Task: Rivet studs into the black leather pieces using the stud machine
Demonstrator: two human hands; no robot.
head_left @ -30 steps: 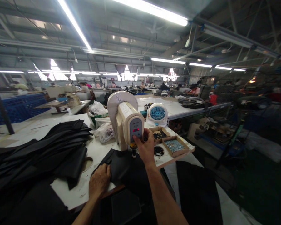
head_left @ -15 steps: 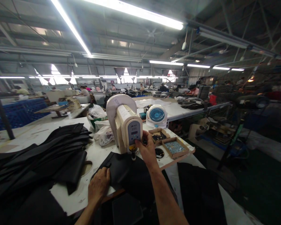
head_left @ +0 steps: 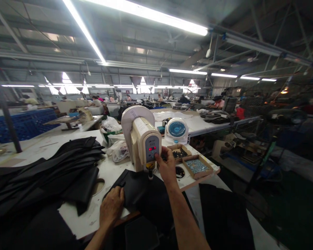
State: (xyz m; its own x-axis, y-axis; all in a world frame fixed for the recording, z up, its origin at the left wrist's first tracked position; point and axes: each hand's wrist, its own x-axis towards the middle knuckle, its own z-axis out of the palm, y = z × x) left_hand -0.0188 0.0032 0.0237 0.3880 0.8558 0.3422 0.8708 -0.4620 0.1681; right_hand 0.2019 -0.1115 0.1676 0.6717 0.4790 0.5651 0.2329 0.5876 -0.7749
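We see a white tabletop (head_left: 74, 217) carrying everything, with a pile of black sheets (head_left: 67, 170) along the surface's left side, presumably kept within the left arm's reach. The cream machine (head_left: 142, 135) stands back from the near edge, seemingly to leave room for the black panel (head_left: 135, 191), which lies beneath its head and reaches that edge. Towards the surface's right side we find a white fan (head_left: 177, 130), perhaps for cooling, and nearer the right corner a box of bluish pieces (head_left: 202, 173), likely walled to stop them scattering. Our left hand (head_left: 111, 205) rests on the panel's left edge, probably steadying it; whether the fingers pinch it, we cannot tell. Our right hand (head_left: 168, 168) is unclenched, bent round the machine's side, thumb against the control face below a lit red display (head_left: 152, 149).
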